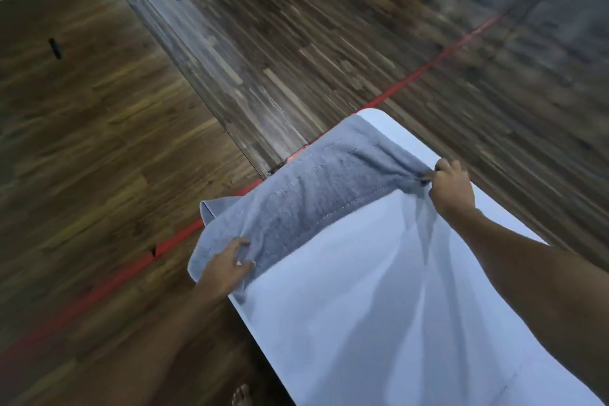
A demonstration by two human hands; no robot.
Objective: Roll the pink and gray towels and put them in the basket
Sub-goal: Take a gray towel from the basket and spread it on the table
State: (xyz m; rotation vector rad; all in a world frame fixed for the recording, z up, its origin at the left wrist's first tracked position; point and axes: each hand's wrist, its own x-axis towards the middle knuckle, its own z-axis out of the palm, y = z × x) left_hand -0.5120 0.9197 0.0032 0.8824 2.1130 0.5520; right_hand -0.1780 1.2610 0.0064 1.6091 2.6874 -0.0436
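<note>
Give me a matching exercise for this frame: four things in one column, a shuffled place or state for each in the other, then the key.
Column 1
1. gray towel
2. left hand
3. right hand
4. red line

Column 2
A. runs across the wooden floor
B. pinches a bunched towel corner on the right side
C. lies across the far end of the white table, overhanging its left edge
D. grips the towel's edge by the table's left edge

Pairs: 1-C; 2-D; 3-B; 4-A
</note>
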